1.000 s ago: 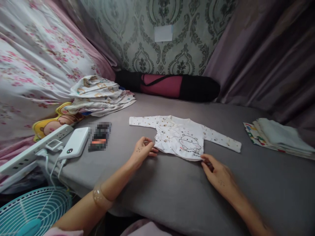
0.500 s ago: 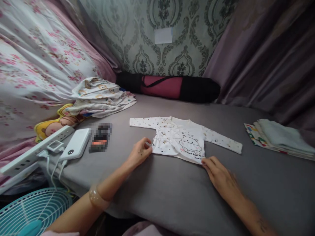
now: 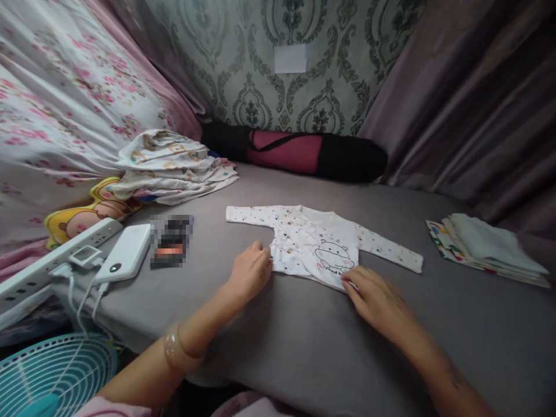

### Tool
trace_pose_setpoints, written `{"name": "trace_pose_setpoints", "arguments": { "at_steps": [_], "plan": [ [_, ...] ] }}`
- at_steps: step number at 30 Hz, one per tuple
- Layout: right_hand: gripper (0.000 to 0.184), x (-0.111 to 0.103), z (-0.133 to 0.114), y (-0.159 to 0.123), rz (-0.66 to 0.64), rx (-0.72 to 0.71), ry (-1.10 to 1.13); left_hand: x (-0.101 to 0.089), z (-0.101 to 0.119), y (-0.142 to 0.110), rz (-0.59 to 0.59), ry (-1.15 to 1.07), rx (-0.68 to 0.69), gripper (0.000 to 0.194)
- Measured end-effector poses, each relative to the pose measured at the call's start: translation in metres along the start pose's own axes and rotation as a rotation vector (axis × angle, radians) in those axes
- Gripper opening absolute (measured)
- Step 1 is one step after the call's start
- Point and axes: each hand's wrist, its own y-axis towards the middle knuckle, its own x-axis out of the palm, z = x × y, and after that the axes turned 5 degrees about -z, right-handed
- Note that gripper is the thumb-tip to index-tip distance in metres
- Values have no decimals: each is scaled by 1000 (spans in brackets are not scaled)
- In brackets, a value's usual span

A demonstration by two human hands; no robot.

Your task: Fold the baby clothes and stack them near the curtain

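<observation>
Pinches shirt (image 3: 310,246) in right hand (image 3: 377,300), cannot tell if in left hand (image 3: 248,272), with long axis crosswise just beyond both.

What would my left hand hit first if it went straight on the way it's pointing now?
The white printed shirt: your left hand has its fingertips right at the shirt's near-left edge. Whether they pinch it or just touch it is hard to tell.
</observation>
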Motion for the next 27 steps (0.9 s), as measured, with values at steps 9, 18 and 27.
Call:
{"name": "trace_pose_setpoints", "arguments": {
  "at_steps": [9,18,27],
  "plan": [
    [11,18,-46,62,-25,7,127,30,45,33,6,-374,218,24],
    [29,32,-6,73,-36,140,670,41,45,39,12,-301,54,12],
    [29,38,0,73,176,246,946,21,34,18,8,-83,135,33]
  ]
}}
